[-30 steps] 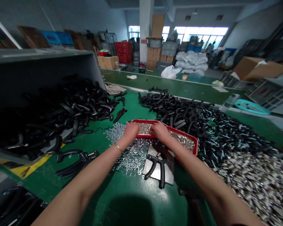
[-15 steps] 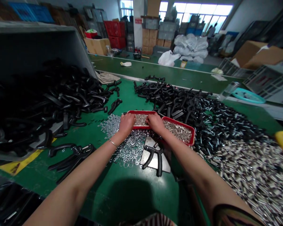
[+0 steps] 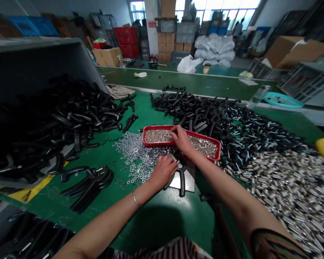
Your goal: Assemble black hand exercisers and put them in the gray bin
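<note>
**Left hand on the grip, right hand in the red tray**

Centre of the frame: the left hand sits curled over the black hand grip lying on a small metal plate, fingers wrapped at its top end. Just above it, the right hand reaches into the red tray, fingertips pinched down among the small silvery parts; whether it has one caught, I cannot tell. Loose washers spread left of the tray on the green table. Black handles heap up at the left, more black parts sit above the tray, and metal pins pile at the right
</note>
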Available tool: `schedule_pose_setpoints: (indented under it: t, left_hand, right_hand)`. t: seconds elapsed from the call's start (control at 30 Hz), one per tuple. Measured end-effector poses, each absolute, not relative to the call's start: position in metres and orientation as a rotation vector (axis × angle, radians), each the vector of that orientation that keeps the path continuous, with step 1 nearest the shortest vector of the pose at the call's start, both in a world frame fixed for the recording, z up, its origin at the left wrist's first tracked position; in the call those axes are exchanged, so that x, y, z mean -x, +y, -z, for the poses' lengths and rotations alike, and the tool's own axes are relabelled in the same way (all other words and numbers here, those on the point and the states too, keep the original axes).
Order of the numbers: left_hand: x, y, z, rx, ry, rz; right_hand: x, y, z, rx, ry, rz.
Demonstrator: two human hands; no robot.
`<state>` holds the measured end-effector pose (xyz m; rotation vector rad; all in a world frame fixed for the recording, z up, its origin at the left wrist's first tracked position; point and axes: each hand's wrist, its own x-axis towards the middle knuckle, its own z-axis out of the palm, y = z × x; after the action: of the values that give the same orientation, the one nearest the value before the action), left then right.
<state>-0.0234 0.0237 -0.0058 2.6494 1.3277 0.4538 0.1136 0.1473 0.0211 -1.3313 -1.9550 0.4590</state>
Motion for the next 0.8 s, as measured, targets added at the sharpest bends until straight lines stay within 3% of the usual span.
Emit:
schedule_pose_setpoints:
  t: [0.23, 0.63, 0.8]
  left_hand:
    - [0.032, 0.021, 0.011, -2.767, 1.2, -0.431]
    - [0.026, 0.036, -0.011, -3.152, 0.954, -0.17]
    - [0.026, 0.036, -0.011, -3.179, 0.828, -0.152]
  right_hand:
    - [-0.159, 0.05, -0.021, 1.186, -1.539, -1.034]
    - [-0.175, 0.003, -0.003, 1.393, -1.609, -1.166]
    - [-0.169, 0.005, 0.007, 1.359, -1.898, -0.77]
